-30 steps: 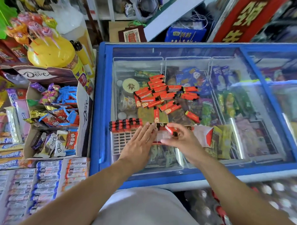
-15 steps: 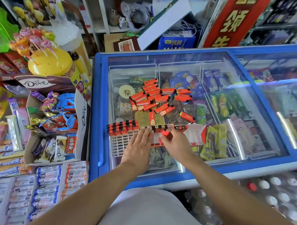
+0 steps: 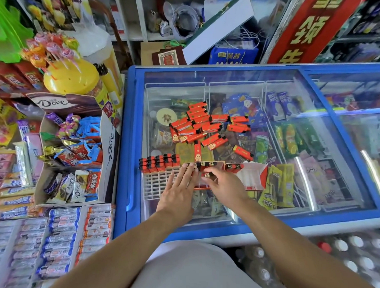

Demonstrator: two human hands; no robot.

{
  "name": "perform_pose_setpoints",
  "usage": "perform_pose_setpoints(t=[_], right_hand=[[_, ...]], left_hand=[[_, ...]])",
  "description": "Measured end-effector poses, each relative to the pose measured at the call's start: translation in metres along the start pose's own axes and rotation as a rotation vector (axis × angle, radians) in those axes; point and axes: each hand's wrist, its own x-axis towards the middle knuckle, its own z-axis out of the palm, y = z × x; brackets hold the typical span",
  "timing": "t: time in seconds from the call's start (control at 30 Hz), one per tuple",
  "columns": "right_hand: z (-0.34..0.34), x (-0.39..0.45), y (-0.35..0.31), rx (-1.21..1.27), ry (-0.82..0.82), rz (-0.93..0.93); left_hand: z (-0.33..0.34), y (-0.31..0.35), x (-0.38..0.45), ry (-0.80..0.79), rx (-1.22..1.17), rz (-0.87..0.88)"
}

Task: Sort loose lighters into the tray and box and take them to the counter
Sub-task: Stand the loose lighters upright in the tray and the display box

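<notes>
Head view: my left hand (image 3: 179,187) lies flat, fingers straight, on the white tray (image 3: 158,184) near the freezer lid's (image 3: 296,200) front edge. My right hand (image 3: 224,184) pinches one lighter (image 3: 208,175) over the box (image 3: 252,177). Loose lighters (image 3: 205,126) lie mid-lid.

You have a chest freezer with a sliding glass lid (image 3: 291,91) as your work surface. Directly on the glass lie a scatter of loose red lighters (image 3: 205,128), a white grid tray (image 3: 158,184) with lighters standing along its far edge, and a red-and-white box (image 3: 253,178) just beside it.
</notes>
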Motion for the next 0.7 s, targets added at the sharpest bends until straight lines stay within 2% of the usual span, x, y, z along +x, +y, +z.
perform_pose_setpoints(t=[0.1, 0.33, 0.7], right_hand=[[0.001, 0.004, -0.001, -0.061, 0.143, -0.069], [0.005, 0.008, -0.001, -0.153, 0.298, -0.073], [0.004, 0.01, 0.0, -0.154, 0.34, -0.105]], left_hand=[[-0.001, 0.0, 0.001, -0.007, -0.027, -0.003], [-0.001, -0.001, 0.0, -0.009, -0.055, -0.005], [-0.003, -0.002, 0.0, -0.031, -0.077, 0.003]])
